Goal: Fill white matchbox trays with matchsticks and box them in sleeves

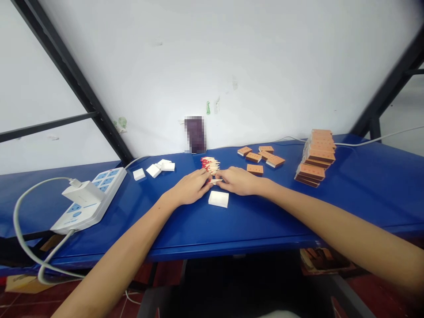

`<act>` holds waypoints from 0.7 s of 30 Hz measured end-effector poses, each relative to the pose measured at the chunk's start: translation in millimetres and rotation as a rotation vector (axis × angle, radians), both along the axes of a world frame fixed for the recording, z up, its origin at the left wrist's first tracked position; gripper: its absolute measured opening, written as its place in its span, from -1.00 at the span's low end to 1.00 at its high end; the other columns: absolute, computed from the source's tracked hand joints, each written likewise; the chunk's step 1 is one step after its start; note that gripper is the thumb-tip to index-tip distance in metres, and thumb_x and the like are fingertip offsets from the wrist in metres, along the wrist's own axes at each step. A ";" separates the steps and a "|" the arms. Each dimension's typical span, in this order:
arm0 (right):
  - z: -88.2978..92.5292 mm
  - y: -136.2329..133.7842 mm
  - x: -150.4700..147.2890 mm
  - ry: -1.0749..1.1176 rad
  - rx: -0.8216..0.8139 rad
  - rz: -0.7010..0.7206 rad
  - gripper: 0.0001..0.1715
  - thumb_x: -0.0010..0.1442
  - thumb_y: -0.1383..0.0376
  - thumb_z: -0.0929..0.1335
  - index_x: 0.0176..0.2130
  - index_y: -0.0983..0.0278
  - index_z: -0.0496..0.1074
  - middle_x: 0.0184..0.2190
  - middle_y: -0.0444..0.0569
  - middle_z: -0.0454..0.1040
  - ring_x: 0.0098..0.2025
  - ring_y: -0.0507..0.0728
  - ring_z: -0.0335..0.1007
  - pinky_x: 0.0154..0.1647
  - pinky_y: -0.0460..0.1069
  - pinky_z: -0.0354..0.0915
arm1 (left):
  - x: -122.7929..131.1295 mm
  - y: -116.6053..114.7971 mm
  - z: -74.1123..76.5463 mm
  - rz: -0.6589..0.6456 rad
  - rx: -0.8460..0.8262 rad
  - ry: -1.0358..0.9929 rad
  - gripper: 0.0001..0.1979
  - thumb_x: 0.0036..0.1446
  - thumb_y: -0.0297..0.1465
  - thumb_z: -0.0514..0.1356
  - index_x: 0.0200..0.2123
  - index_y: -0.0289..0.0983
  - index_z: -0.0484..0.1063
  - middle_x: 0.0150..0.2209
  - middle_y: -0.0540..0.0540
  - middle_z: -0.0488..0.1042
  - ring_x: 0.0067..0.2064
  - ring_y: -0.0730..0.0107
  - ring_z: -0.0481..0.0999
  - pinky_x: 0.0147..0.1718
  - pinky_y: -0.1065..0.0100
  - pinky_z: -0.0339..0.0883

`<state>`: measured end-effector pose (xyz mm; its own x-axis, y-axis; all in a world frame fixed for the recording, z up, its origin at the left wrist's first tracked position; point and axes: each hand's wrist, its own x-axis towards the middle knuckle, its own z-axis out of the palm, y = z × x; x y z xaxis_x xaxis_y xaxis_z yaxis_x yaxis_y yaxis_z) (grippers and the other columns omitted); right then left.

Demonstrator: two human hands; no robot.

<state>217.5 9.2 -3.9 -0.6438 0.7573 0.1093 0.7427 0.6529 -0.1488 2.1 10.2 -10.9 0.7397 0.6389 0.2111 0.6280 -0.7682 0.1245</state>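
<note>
My left hand (191,186) and my right hand (241,181) meet near the middle of the blue table, fingers bent inward. Between their fingertips lies a small bunch of matches (216,181), red heads to the left, pinched from both ends. Just beyond the fingers is a loose pile of red-headed matches (212,163). On the near side, a white matchbox tray (218,198) rests on the table below the hands. Whether this tray holds anything is too small to tell.
Several white trays (154,171) lie at the left, near a power strip (109,194) with a plugged-in charger (82,194) and cables. Several orange matchboxes (255,169) are scattered right of the pile. Farther right stand leaning matchbox stacks (318,152). A dark blurred rectangle (196,134) stands against the wall.
</note>
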 end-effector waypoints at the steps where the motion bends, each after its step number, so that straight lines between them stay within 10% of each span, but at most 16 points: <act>1: 0.1 0.0 0.2 -0.001 0.004 0.003 -0.67 0.37 0.11 0.18 -0.17 0.26 0.39 -0.41 -0.01 0.47 -0.39 0.10 0.34 -0.41 -0.05 -0.03 | 0.3 0.0 0.1 0.001 -0.009 0.001 -0.70 0.39 -0.23 -0.07 -0.12 -0.28 0.35 -0.16 -0.20 0.41 -0.11 0.16 0.40 -0.10 0.16 0.33; 21: 23.4 -14.6 6.2 0.231 -0.205 0.080 -0.71 0.25 0.15 0.30 -0.40 0.30 0.38 -0.60 -0.19 0.29 -0.53 -0.02 0.11 -0.48 -0.09 -0.02 | 1.5 -13.0 21.3 -0.064 -0.284 -0.171 -0.68 0.36 -0.18 -0.02 -0.32 -0.28 0.30 -0.42 0.00 0.31 -0.42 0.43 0.25 -0.42 0.37 0.17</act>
